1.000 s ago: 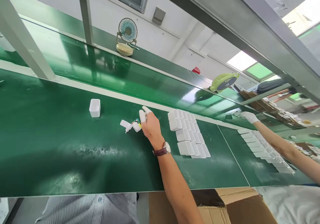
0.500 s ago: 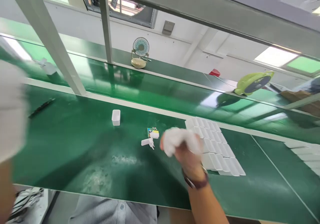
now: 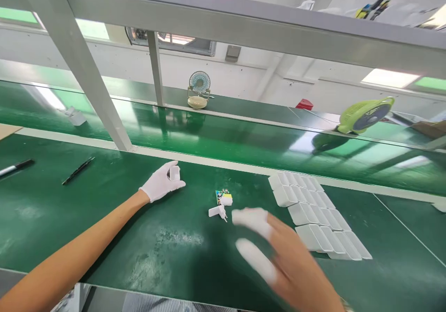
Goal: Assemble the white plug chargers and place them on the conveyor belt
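Note:
My left hand [image 3: 162,182], in a white glove, is at a small white open-topped box [image 3: 174,173] on the green bench, its thumb and forefinger closed around the sides. My right hand [image 3: 278,251], with white covers on some fingers, hovers blurred over the bench, fingers apart and nothing between them. Just left of its fingertips lies a white plug piece with metal pins [image 3: 218,212]. Behind that piece is a small circuit board [image 3: 223,197] with a yellow and white block on it.
Rows of white open boxes [image 3: 315,214] stand to the right. Black tweezers [image 3: 78,170] and a pen [image 3: 16,168] lie at left. Across the green strip are a small fan [image 3: 200,89] and a green fan [image 3: 365,114]. A grey post [image 3: 90,77] rises at left.
My left hand has come down from the left edge to the white box. My right hand has moved lower and opened its fingers. The view has shifted slightly.

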A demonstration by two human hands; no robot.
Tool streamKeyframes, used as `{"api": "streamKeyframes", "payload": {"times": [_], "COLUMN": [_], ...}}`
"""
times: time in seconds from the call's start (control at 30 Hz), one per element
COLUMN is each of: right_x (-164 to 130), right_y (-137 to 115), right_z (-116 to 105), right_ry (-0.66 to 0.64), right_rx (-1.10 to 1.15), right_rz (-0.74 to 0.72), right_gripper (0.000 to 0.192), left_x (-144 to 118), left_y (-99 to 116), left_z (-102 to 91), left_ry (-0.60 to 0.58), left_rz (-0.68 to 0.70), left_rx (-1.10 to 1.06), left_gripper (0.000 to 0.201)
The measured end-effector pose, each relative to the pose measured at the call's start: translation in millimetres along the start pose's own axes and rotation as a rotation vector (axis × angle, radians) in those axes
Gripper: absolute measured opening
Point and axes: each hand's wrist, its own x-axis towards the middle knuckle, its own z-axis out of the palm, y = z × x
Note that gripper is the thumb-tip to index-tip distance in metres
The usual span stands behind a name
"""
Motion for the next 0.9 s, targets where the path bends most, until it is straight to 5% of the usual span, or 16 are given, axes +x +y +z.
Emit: {"api": "streamKeyframes", "payload": {"times": [0.17, 0.4, 0.6, 0.9], "right_x": [32, 57, 67, 49], "right_y": [21, 23, 35, 47], "right_z": [39, 71, 66, 69], "right_ry": [-0.218, -0.391, -0.47, -0.382], "right_rx": [-0.582, -0.327, -0.189, -0.158], "right_rz": [0.256, 0.239, 0.219, 0.185], "right_gripper": [0.045, 0.05, 0.053, 0.041], "left_x": [3, -7, -12, -18], "left_y": [6, 0, -7, -7], "left_z": [21.9, 34.7, 34.1, 39.5], "left_ry": [0.054, 0.056, 0.032, 0.043], "left_rz": [0.146, 0.241, 0.246, 0.21], "left_rx": [0.087, 0.092, 0.135, 0.152], "left_gripper": [0.071, 0.07, 0.078, 0.088]}}
